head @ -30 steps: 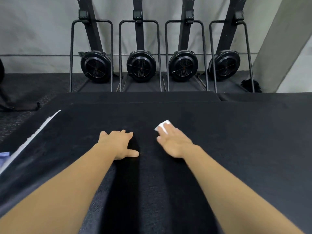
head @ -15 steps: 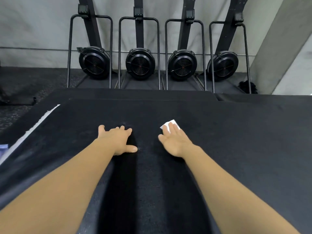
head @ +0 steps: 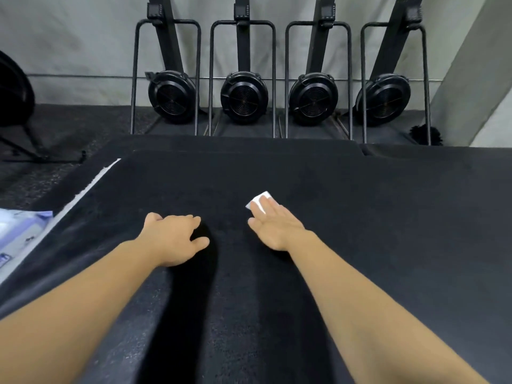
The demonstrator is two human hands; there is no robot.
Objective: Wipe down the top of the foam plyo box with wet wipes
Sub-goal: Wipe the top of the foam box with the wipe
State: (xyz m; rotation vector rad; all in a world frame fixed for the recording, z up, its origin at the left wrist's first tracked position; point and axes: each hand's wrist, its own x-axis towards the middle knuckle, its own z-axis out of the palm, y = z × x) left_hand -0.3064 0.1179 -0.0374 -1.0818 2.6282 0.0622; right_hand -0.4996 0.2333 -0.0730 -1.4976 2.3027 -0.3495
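The black foam plyo box fills the lower view, its top flat and dark. My right hand lies flat on the top with straight fingers, pressing a folded white wet wipe that peeks out beyond the fingertips. My left hand rests on the box top a little to the left, fingers spread and slightly bent, holding nothing.
A pack of wet wipes lies at the left edge, below the box top. A white strip runs along the box's left edge. Several black fan machines stand against the grey wall behind. A second black box adjoins at far right.
My right hand has slid the wipe slightly forward and to the right across the box top. The left hand has stayed nearly in place. The view has tilted, bringing the wipes pack into sight.
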